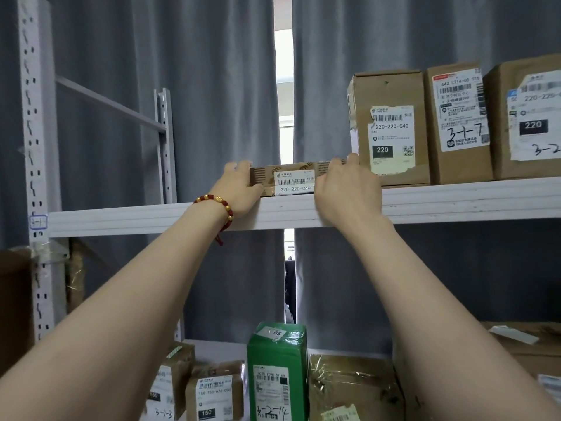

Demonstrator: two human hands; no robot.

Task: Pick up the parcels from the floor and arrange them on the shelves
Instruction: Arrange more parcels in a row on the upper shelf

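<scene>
Up on the upper shelf [151, 218], a flat brown parcel [291, 180] lies at the front edge with its white label facing out. Both hands are clamped on it. The left hand [239, 185] grips the left end, fingers over the top and thumb on the front face. The right hand [346, 189] curls over the right end. A bracelet of red and gold beads [218, 205] circles the left wrist. Just beside the parcel's right end stands a tall cardboard box [391, 126], with two more labelled boxes [458, 123] in a row beyond it. On the lower shelf a green box [277, 372] stands upright among small brown parcels [215, 390]. Grey curtains [212, 86] hang behind the rack.
</scene>
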